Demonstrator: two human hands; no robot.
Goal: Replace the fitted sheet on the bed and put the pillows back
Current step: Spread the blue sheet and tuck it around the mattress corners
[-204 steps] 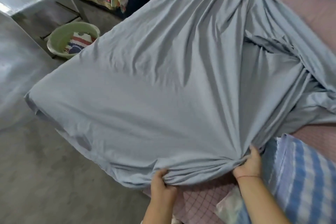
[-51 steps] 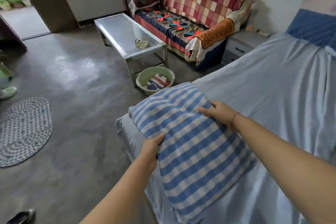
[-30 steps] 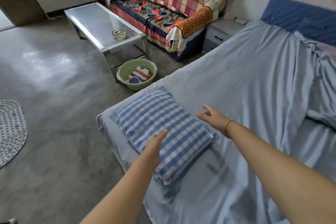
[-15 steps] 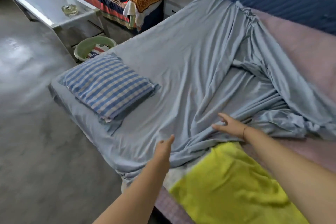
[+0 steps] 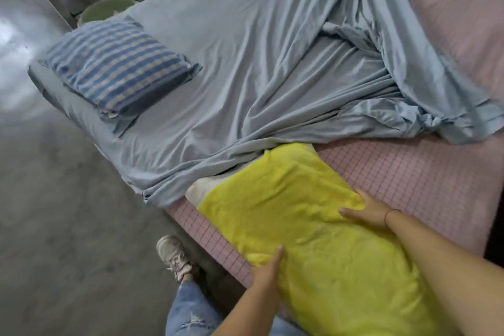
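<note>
The yellow pillow (image 5: 294,224) lies near, on the bare pink checked mattress (image 5: 425,180), its far end just under the loose hem of the grey fitted sheet (image 5: 259,63). The right hand (image 5: 368,213) rests flat on it with straight fingers. The left hand (image 5: 268,267) presses its left edge (fingers hidden, so I cannot tell whether they curl). Lifting the pillow may drag that untucked hem, and setting it on the sheet, like the striped pillow (image 5: 117,63) far left, would likely pin the sheet before its corners are fitted.

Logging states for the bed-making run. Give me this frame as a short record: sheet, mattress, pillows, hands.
sheet: grey sheet spread over the left of the bed, bunched at right, not fitted
mattress: pink checked mattress bare on the near right
pillow one: striped pillow lies on the sheet, left corner
pillow two: yellow pillow lies on the bare mattress
hands: left hand on yellow pillow's near edge, right hand on its far side; grip unclear
</note>
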